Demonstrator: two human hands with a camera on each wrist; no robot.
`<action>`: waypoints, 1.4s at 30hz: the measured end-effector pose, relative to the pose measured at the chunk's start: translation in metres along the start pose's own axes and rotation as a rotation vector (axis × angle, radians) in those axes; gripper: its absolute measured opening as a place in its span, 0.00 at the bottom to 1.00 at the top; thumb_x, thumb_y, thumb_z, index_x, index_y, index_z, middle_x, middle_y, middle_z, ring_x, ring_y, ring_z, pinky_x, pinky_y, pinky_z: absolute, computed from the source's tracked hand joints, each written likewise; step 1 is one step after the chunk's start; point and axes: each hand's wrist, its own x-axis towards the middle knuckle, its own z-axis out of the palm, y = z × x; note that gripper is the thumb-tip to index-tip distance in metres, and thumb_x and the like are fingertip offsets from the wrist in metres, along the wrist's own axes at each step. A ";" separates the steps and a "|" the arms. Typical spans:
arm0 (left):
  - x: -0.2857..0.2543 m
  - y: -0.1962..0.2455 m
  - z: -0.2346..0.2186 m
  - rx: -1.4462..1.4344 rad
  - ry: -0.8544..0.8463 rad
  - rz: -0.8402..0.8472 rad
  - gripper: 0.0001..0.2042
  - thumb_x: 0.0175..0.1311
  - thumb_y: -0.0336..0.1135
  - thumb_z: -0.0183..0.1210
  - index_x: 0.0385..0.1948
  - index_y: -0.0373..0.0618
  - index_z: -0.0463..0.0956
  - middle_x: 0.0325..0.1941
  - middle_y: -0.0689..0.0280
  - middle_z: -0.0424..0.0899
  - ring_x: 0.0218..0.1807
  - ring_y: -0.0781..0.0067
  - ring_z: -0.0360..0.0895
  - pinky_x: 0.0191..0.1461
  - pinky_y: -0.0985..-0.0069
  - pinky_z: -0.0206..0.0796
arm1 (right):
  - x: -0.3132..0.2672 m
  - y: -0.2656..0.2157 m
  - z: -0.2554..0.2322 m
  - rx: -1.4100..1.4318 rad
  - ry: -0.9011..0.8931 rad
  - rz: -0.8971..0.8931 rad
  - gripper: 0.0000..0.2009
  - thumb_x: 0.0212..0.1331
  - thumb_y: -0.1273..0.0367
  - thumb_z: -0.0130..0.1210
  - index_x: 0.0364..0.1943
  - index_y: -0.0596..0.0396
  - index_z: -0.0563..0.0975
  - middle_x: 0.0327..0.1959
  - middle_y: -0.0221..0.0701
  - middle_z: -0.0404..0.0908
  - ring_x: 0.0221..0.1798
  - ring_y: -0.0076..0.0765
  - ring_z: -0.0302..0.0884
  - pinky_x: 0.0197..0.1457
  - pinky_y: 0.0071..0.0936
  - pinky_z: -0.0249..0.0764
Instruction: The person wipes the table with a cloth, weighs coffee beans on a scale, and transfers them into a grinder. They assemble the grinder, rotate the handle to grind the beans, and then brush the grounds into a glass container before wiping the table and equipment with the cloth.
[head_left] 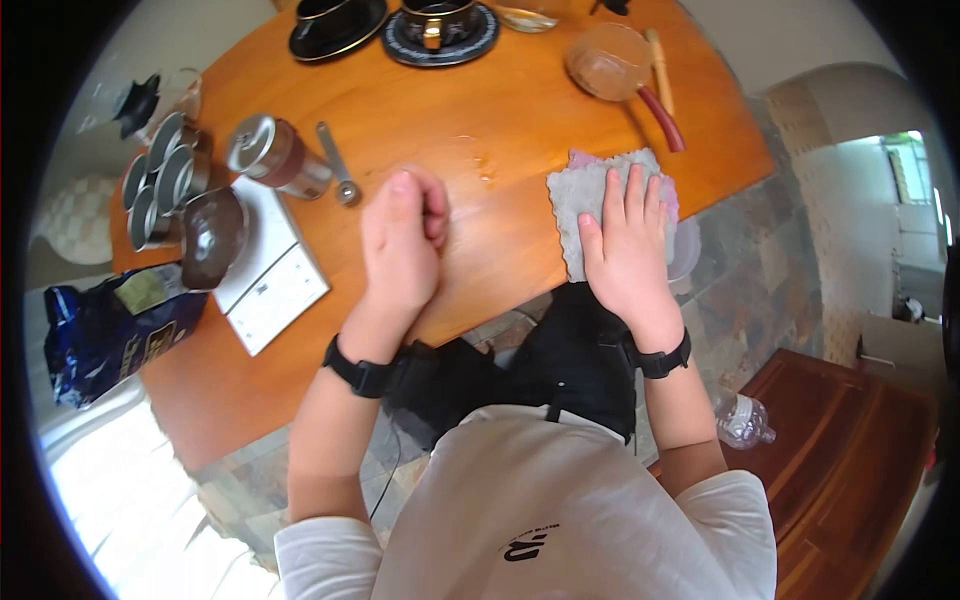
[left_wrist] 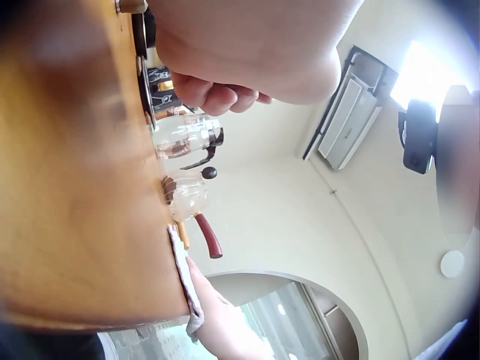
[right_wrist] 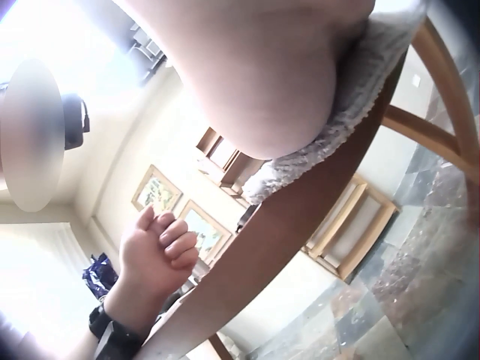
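My right hand (head_left: pixel 628 240) lies flat with spread fingers on a grey, wavy-edged cloth (head_left: pixel 570 215) at the table's near right edge. A pink layer (head_left: pixel 671 200) shows along the cloth's border. In the right wrist view the cloth (right_wrist: pixel 300 161) sits under the palm along the table edge. My left hand (head_left: pixel 402 235) is raised over the near middle of the table, its fingers curled into a fist with nothing in them; the right wrist view shows this fist (right_wrist: pixel 161 251) from the side. Small wet spots (head_left: pixel 484 170) glisten on the wood beyond it.
Left are a silver canister (head_left: pixel 265 150), a measuring spoon (head_left: pixel 335 155), a white scale (head_left: pixel 275 290), a dark bowl (head_left: pixel 213 240), metal cups (head_left: pixel 180 175) and a blue bag (head_left: pixel 110 335). Farther back stand black cups on saucers (head_left: pixel 440 55) and a glass pot (head_left: pixel 608 62) with a red handle.
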 end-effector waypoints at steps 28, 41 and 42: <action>-0.020 0.033 -0.046 0.004 0.105 0.073 0.21 0.79 0.46 0.39 0.26 0.42 0.67 0.18 0.73 0.59 0.20 0.83 0.54 0.23 0.83 0.49 | 0.034 0.008 -0.013 0.163 -0.119 -0.503 0.30 0.65 0.55 0.51 0.69 0.52 0.65 0.74 0.48 0.57 0.77 0.62 0.48 0.78 0.55 0.45; -0.136 -0.002 -0.101 0.335 0.648 0.244 0.18 0.78 0.41 0.43 0.24 0.44 0.64 0.18 0.70 0.62 0.20 0.79 0.60 0.24 0.79 0.55 | 0.111 -0.088 0.027 0.130 -0.228 -0.353 0.35 0.68 0.50 0.42 0.73 0.57 0.56 0.76 0.57 0.46 0.78 0.71 0.38 0.79 0.57 0.38; -0.136 -0.006 -0.101 0.375 0.660 0.284 0.18 0.78 0.40 0.43 0.23 0.44 0.65 0.18 0.70 0.63 0.20 0.79 0.60 0.25 0.79 0.56 | 0.117 -0.097 0.025 0.095 -0.293 -0.334 0.35 0.68 0.49 0.41 0.74 0.56 0.54 0.77 0.56 0.44 0.78 0.71 0.37 0.79 0.55 0.38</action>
